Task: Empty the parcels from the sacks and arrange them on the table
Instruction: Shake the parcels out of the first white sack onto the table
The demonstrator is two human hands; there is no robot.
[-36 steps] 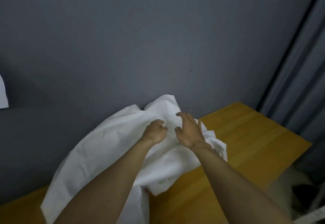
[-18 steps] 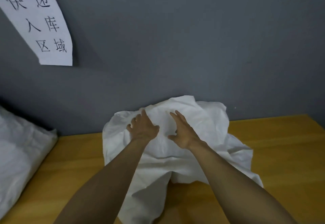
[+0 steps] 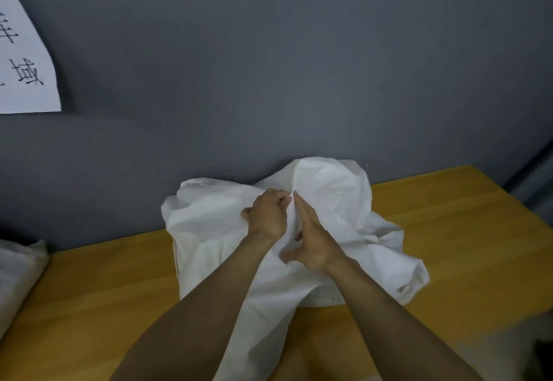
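Observation:
A white sack (image 3: 335, 195) lies crumpled on the wooden table (image 3: 449, 231), pushed against the grey wall. My left hand (image 3: 267, 214) grips a fold of the sack's cloth near its top, fingers curled into the fabric. My right hand (image 3: 311, 241) lies beside it with straight fingers pressed flat against the cloth. No parcel shows; whatever is in the sack is hidden under the fabric.
A second white sack (image 3: 18, 273) lies at the table's left edge. A paper sign (image 3: 24, 66) with handwritten characters hangs on the wall at upper left. The table's right edge (image 3: 514, 204) drops off beside a grey curtain.
My left hand has gone from lying flat on the sack to gripping a fold of it. My right hand has slid closer to the left. The view has shifted slightly to the right.

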